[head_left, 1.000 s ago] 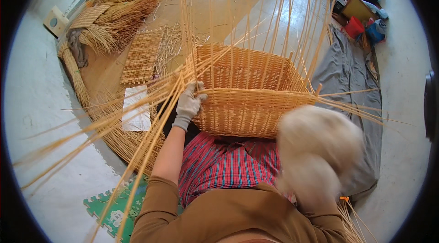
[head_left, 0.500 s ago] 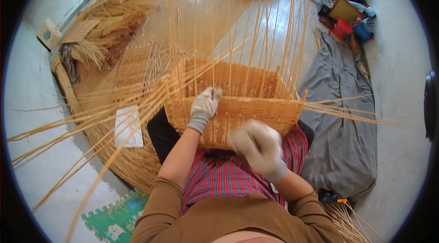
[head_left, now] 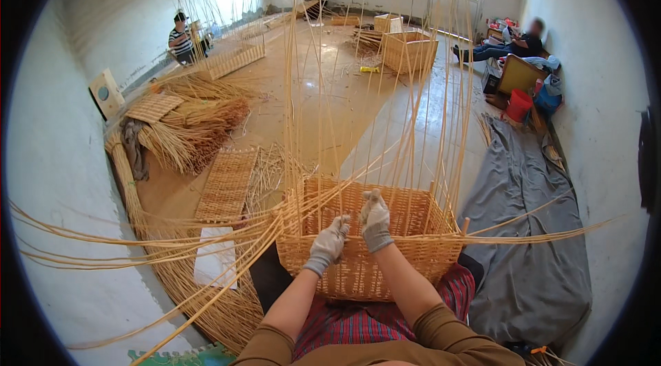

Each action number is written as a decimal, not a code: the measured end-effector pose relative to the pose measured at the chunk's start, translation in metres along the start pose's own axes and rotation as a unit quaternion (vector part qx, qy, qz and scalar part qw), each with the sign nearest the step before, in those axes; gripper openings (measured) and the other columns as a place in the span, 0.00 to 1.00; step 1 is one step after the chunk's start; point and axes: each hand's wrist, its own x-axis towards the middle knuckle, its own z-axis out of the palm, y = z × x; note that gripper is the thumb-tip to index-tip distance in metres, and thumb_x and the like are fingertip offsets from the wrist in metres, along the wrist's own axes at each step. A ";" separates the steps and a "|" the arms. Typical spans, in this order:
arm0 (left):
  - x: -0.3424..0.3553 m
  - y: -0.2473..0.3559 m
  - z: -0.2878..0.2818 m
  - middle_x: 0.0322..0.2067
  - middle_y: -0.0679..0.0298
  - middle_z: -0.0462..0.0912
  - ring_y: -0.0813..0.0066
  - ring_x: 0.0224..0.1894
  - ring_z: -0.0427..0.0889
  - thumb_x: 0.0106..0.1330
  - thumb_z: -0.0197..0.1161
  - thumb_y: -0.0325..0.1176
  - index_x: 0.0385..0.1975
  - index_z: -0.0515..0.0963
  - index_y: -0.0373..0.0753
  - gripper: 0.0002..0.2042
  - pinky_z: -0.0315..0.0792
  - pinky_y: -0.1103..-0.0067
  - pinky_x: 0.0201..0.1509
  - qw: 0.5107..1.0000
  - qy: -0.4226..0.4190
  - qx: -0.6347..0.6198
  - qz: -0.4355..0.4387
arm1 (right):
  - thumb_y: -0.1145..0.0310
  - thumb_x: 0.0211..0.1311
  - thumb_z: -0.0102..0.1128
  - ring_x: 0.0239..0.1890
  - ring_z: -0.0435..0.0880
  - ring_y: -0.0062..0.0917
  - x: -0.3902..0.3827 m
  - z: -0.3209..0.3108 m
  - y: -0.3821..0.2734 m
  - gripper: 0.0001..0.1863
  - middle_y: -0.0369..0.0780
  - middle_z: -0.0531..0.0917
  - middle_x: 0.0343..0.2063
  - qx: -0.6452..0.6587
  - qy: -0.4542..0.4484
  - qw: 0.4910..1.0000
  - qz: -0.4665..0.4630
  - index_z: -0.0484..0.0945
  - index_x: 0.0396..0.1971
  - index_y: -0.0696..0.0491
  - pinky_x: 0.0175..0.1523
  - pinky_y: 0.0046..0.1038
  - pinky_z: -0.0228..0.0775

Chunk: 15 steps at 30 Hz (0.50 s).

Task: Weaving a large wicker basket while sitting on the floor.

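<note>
A half-woven rectangular wicker basket (head_left: 372, 276) rests across my lap, its open top facing up. Tall thin wicker rods (head_left: 289, 111) stand up from its walls, and a sheaf of long loose rods (head_left: 241, 228) fans out from its left corner. My left hand (head_left: 328, 247), in a pale knitted glove, is closed at the near rim. Just right of it, my right hand (head_left: 375, 220), gloved too, is raised over the rim with its fingers curled tight. Whatever the right fingers hold is hidden.
Bundles of wicker (head_left: 193, 125) and a woven panel (head_left: 227, 185) lie at left, a grey cloth (head_left: 527, 242) at right. Finished-looking baskets (head_left: 410, 53) stand farther back. Other people (head_left: 180, 42) sit around the room. A red bucket (head_left: 518, 104) stands at the right.
My right hand has moved up and inward from in front of the basket to above its rim, beside the left. The view has tipped up, showing more of the room.
</note>
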 end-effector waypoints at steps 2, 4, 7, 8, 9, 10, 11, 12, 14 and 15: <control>0.014 -0.017 0.001 0.35 0.51 0.84 0.54 0.28 0.83 0.76 0.44 0.50 0.63 0.67 0.52 0.20 0.73 0.60 0.32 1.000 -0.010 -0.013 0.012 | 0.50 0.72 0.53 0.17 0.69 0.18 -0.007 0.031 -0.011 0.22 0.33 0.73 0.16 -0.164 -0.062 0.982 -0.077 0.77 0.41 0.57 0.26 0.26 0.64; 0.030 -0.042 0.003 0.29 0.58 0.81 0.69 0.15 0.80 0.75 0.49 0.51 0.63 0.65 0.47 0.22 0.73 0.72 0.14 0.995 -0.014 -0.064 0.069 | 0.59 0.74 0.51 0.28 0.78 0.20 -0.023 0.025 -0.002 0.17 0.38 0.80 0.27 -0.544 -0.010 0.740 -0.396 0.76 0.46 0.59 0.35 0.26 0.72; 0.022 0.020 -0.027 0.40 0.53 0.83 0.67 0.25 0.86 0.71 0.52 0.58 0.60 0.69 0.44 0.27 0.79 0.72 0.22 0.992 -0.107 0.011 -0.067 | 0.67 0.73 0.52 0.35 0.79 0.20 -0.093 -0.014 -0.025 0.15 0.41 0.82 0.37 -0.547 -0.165 0.788 -0.229 0.71 0.54 0.56 0.42 0.25 0.73; 0.021 0.026 -0.026 0.43 0.52 0.83 0.67 0.28 0.87 0.69 0.53 0.60 0.59 0.70 0.42 0.29 0.81 0.72 0.25 0.972 -0.149 0.172 -0.064 | 0.69 0.73 0.50 0.36 0.79 0.20 -0.118 -0.033 -0.020 0.14 0.41 0.82 0.39 -0.446 -0.117 0.883 -0.084 0.71 0.54 0.55 0.43 0.24 0.73; 0.024 0.021 -0.028 0.41 0.53 0.84 0.68 0.30 0.87 0.67 0.55 0.61 0.58 0.72 0.41 0.31 0.82 0.71 0.29 0.974 -0.184 0.025 -0.130 | 0.71 0.73 0.49 0.36 0.78 0.20 -0.132 -0.044 -0.019 0.13 0.40 0.81 0.41 -0.326 -0.069 0.941 0.066 0.70 0.54 0.54 0.44 0.24 0.72; 0.023 0.015 -0.029 0.41 0.53 0.84 0.68 0.30 0.87 0.67 0.55 0.61 0.58 0.72 0.41 0.31 0.82 0.71 0.29 0.975 -0.180 0.020 -0.130 | 0.71 0.73 0.49 0.36 0.78 0.20 -0.126 -0.050 -0.025 0.13 0.40 0.81 0.41 -0.330 -0.073 0.939 0.067 0.70 0.54 0.54 0.44 0.24 0.72; 0.020 0.009 -0.031 0.39 0.54 0.84 0.69 0.29 0.87 0.67 0.56 0.61 0.57 0.73 0.40 0.31 0.82 0.72 0.29 0.976 -0.186 -0.017 -0.114 | 0.72 0.73 0.47 0.39 0.79 0.20 -0.113 -0.057 -0.032 0.14 0.41 0.81 0.43 -0.302 -0.021 0.947 -0.104 0.70 0.56 0.53 0.45 0.24 0.73; 0.017 0.005 -0.030 0.38 0.55 0.84 0.70 0.28 0.87 0.66 0.56 0.61 0.55 0.74 0.40 0.31 0.82 0.72 0.29 0.975 -0.194 -0.052 -0.098 | 0.74 0.74 0.45 0.41 0.79 0.21 -0.102 -0.059 -0.038 0.15 0.41 0.81 0.45 -0.261 0.034 0.926 -0.270 0.69 0.57 0.52 0.46 0.25 0.73; 0.005 0.003 -0.019 0.33 0.58 0.85 0.72 0.24 0.86 0.65 0.57 0.63 0.50 0.76 0.39 0.30 0.82 0.74 0.27 0.980 -0.164 -0.066 -0.088 | 0.77 0.73 0.44 0.42 0.80 0.24 -0.073 -0.013 -0.050 0.20 0.42 0.80 0.46 -0.257 -0.080 0.922 -0.278 0.66 0.62 0.49 0.49 0.26 0.73; 0.002 0.002 -0.008 0.31 0.59 0.85 0.72 0.22 0.85 0.64 0.58 0.63 0.48 0.76 0.39 0.30 0.81 0.74 0.25 0.986 -0.117 -0.079 -0.089 | 0.78 0.72 0.44 0.44 0.78 0.21 -0.044 0.004 -0.054 0.23 0.42 0.79 0.45 -0.391 -0.096 0.843 -0.357 0.62 0.64 0.48 0.49 0.23 0.72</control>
